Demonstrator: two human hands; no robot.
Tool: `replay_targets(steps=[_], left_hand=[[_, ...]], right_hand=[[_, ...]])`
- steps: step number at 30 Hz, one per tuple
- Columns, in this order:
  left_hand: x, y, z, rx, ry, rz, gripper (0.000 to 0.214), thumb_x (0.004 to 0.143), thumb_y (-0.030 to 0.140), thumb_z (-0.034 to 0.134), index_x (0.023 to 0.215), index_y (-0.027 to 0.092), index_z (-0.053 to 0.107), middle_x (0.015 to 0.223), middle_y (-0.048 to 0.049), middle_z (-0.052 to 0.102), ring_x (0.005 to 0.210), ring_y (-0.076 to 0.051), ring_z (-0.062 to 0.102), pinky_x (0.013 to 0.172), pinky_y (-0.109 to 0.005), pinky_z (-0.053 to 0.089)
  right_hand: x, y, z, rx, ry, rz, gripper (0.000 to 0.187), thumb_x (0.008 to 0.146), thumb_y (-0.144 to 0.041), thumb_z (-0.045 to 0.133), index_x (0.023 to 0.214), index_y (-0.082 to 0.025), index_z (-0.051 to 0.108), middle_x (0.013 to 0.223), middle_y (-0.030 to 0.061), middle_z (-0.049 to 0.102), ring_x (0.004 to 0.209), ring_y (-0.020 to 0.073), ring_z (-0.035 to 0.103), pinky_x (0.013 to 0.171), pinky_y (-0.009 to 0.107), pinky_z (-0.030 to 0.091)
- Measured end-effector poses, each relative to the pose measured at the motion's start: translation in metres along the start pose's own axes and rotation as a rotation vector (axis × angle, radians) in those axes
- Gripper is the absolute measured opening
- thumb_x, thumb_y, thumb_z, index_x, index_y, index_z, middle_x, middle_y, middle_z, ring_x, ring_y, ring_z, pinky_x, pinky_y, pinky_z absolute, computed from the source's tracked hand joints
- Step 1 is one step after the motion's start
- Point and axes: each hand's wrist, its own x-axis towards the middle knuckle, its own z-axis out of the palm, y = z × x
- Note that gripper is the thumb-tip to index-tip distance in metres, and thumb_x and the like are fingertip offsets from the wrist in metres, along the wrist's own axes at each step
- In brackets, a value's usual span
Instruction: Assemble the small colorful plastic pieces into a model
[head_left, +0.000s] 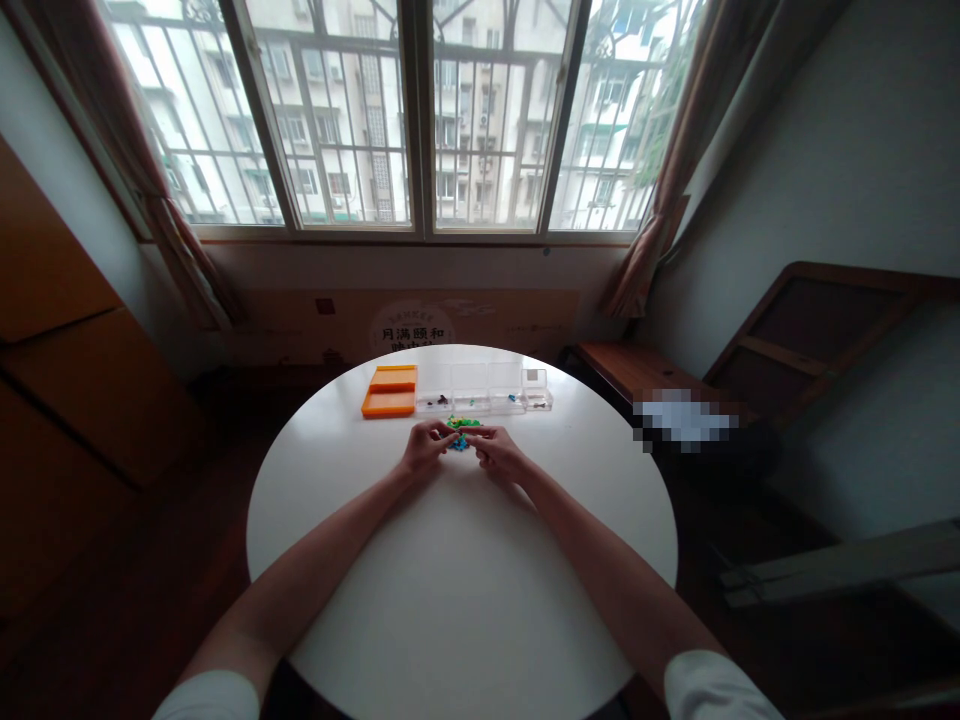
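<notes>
Small green and yellow pieces [465, 422] lie in a loose heap on the white round table [450, 580], with blue pieces [458, 443] just nearer to me. My left hand [426, 444] is over the left side of this heap, thumb and fingers pinched together. From the right, my right hand [501, 450] meets it, with its index finger and thumb reaching to the left fingertips. Whatever sits between the fingertips is too small to make out. Both hands are closed, and their fingers cover part of the pieces.
Beyond my hands stands an orange open case [389, 399]. Beside it, a row of clear plastic boxes [471, 400] with raised lids holds a few small dark, green and blue pieces. A wooden bench [630, 368] is right of the table, below the window [420, 120].
</notes>
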Motion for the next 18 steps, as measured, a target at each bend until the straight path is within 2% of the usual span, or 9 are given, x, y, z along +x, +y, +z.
replay_targets(steps=[10, 18], left_hand=[[-0.0007, 0.003, -0.0003, 0.004, -0.014, -0.001, 0.033, 0.066, 0.042, 0.065, 0.071, 0.01, 0.065, 0.063, -0.006, 0.063, 0.045, -0.01, 0.053, 0.039, -0.019, 0.042], [0.0001, 0.0029, -0.0003, 0.015, -0.034, 0.016, 0.033, 0.068, 0.042, 0.064, 0.077, 0.01, 0.068, 0.069, -0.008, 0.064, 0.045, -0.009, 0.053, 0.038, -0.019, 0.043]], right_hand=[[-0.0003, -0.0004, 0.0019, -0.036, 0.038, -0.036, 0.045, 0.063, -0.036, 0.066, 0.1, -0.011, 0.062, 0.035, -0.0083, 0.042, 0.028, 0.0034, 0.029, 0.031, 0.016, 0.021], [0.0061, 0.0082, 0.0021, -0.032, 0.12, -0.074, 0.037, 0.061, -0.039, 0.067, 0.086, -0.012, 0.062, 0.035, -0.0064, 0.046, 0.028, 0.004, 0.031, 0.031, 0.017, 0.021]])
